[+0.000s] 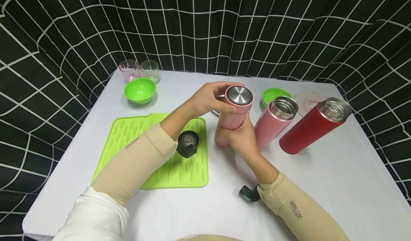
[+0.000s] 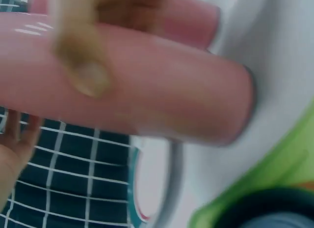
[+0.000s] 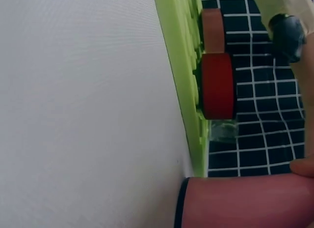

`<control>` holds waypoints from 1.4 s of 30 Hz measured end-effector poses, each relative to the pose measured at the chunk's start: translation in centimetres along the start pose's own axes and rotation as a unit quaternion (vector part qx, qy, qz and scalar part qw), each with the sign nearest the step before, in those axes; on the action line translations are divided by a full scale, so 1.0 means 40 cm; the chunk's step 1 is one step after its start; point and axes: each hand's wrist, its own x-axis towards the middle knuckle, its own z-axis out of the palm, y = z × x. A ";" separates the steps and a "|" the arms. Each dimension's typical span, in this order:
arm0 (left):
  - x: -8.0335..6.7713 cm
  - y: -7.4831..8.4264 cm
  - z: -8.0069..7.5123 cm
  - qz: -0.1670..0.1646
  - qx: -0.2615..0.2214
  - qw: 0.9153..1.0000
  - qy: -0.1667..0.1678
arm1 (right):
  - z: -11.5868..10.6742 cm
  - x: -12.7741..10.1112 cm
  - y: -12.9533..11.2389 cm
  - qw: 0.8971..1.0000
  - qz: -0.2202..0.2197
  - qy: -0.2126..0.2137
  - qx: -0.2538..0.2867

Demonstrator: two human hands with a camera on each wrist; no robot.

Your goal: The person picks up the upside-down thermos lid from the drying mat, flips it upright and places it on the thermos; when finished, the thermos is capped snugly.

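Observation:
A pink thermos (image 1: 230, 127) with a steel-topped lid (image 1: 239, 95) stands at mid-table in the head view. My left hand (image 1: 212, 99) grips it around the lid, thumb in front. Lower down, my right hand (image 1: 240, 136) holds the body; its thumb (image 2: 91, 75) crosses the pink side in the left wrist view. To the right stand a second pink thermos (image 1: 271, 127) and a red thermos (image 1: 308, 128), both with bare steel mouths. On the green mat (image 3: 184, 75), the right wrist view shows a red lid (image 3: 217, 85) and a pink lid (image 3: 213, 30).
Two glasses (image 1: 149, 71) and a green bowl (image 1: 140, 91) stand at the back left. Behind the thermoses are another green bowl (image 1: 271, 93) and a clear patterned plate (image 1: 308, 100). A gridded black curtain (image 1: 205, 30) closes off the table's back and sides.

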 end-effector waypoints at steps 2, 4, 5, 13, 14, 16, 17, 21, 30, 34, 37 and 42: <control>0.005 -0.010 -0.006 0.007 -0.004 1.000 -0.024 | -0.001 0.000 0.000 1.000 0.003 0.000 0.000; -0.001 -0.008 -0.001 0.028 0.030 0.999 -0.024 | -0.001 -0.002 0.001 1.000 0.005 -0.001 -0.002; -0.006 -0.004 0.004 0.044 0.058 0.997 -0.013 | -0.001 -0.003 0.002 1.000 0.004 -0.003 -0.003; -0.022 0.038 0.056 0.038 0.213 0.967 0.131 | 0.004 -0.005 0.002 1.000 -0.008 -0.008 -0.013; -0.020 0.037 0.052 0.033 0.200 0.971 0.126 | 0.005 -0.003 0.003 1.000 -0.007 -0.007 -0.015; -0.017 0.031 0.040 0.033 0.156 0.981 0.107 | 0.005 0.000 0.004 1.000 -0.006 -0.010 -0.015; -0.015 0.027 0.034 0.032 0.134 0.986 0.095 | 0.004 0.005 0.014 1.000 -0.006 -0.012 -0.013; -0.008 0.008 0.018 0.022 0.059 0.997 0.047 | -0.003 0.021 0.059 1.000 -0.005 -0.012 -0.010; -0.018 0.028 0.053 0.070 0.195 0.973 0.098 | -0.012 0.028 0.089 1.000 -0.018 -0.017 -0.018; -0.014 0.035 0.057 0.062 0.172 0.976 0.114 | -0.010 0.027 0.088 1.000 -0.008 -0.010 -0.025; -0.009 0.035 0.042 0.046 0.150 0.983 0.092 | -0.008 0.026 0.087 1.000 0.004 -0.002 -0.030; -0.006 0.034 0.025 0.031 0.161 0.984 0.065 | -0.006 0.026 0.089 1.000 -0.003 0.000 -0.019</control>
